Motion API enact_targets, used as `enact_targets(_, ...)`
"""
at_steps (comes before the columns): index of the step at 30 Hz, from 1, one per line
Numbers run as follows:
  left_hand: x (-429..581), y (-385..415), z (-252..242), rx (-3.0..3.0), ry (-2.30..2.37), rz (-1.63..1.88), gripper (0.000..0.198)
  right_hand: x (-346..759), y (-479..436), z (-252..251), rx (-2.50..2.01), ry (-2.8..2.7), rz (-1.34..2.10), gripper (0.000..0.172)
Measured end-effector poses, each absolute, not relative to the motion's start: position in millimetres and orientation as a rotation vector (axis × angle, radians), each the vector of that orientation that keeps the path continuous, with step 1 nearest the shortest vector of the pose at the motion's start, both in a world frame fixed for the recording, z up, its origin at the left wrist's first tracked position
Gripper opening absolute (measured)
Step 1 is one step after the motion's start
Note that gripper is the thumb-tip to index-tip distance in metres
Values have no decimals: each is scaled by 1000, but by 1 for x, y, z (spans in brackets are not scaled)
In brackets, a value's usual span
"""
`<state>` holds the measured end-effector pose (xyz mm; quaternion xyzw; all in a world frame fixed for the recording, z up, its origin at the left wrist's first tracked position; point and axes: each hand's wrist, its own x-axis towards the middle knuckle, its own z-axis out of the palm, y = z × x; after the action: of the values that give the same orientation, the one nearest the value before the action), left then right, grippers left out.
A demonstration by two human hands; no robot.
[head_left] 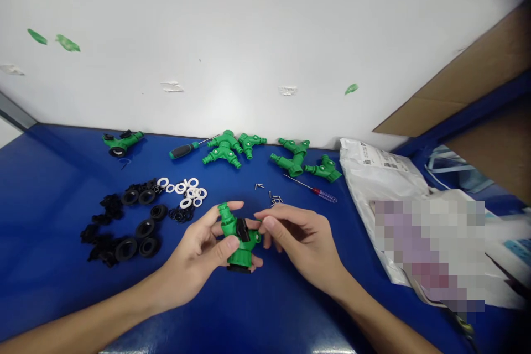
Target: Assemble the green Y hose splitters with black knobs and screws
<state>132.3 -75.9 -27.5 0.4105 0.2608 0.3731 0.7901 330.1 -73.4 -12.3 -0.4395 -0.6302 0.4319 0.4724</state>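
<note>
My left hand (201,246) is closed round a green Y-shaped hose splitter (238,235) with a black knob on its front, held just above the blue table (50,204). My right hand (296,238) comes in from the right, its thumb and fingertips pinched at the splitter's right arm. Whether anything small sits between those fingertips is hidden.
Black rings and knobs (124,224) and white washers (186,191) lie to the left. Several green splitters (265,155) line the far edge, one more (120,142) at far left. Two screwdrivers (185,149) (321,192), small screws (271,197) and a white plastic bag (373,174) lie nearby.
</note>
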Motion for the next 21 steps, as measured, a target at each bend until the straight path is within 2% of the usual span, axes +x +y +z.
enact_targets(4, 130, -74, -23, 673, 475, 737, 41, 345, -65, -15, -1252, -1718, 754, 24)
enact_targets(7, 127, -72, -17, 613, 484, 728, 37, 352, -60, -19, -1307, -2070, 600, 18)
enact_targets(8, 126, -70, -15, 609, 505, 748, 35, 353, -60, -20, -1308, -2190, 563, 21)
enact_targets(11, 125, -66, -9, 633, 649, 862, 29, 351, -61, -23, -1285, -2426, 492, 28)
enact_targets(17, 121, -54, -4, 652, 855, 1250, 15, 343, -64, -31, -1223, -2461, 437, 22)
enact_targets(21, 123, -56, -7, 690, 866, 1166, 16, 340, -63, -34, -1192, -2460, 436, 24)
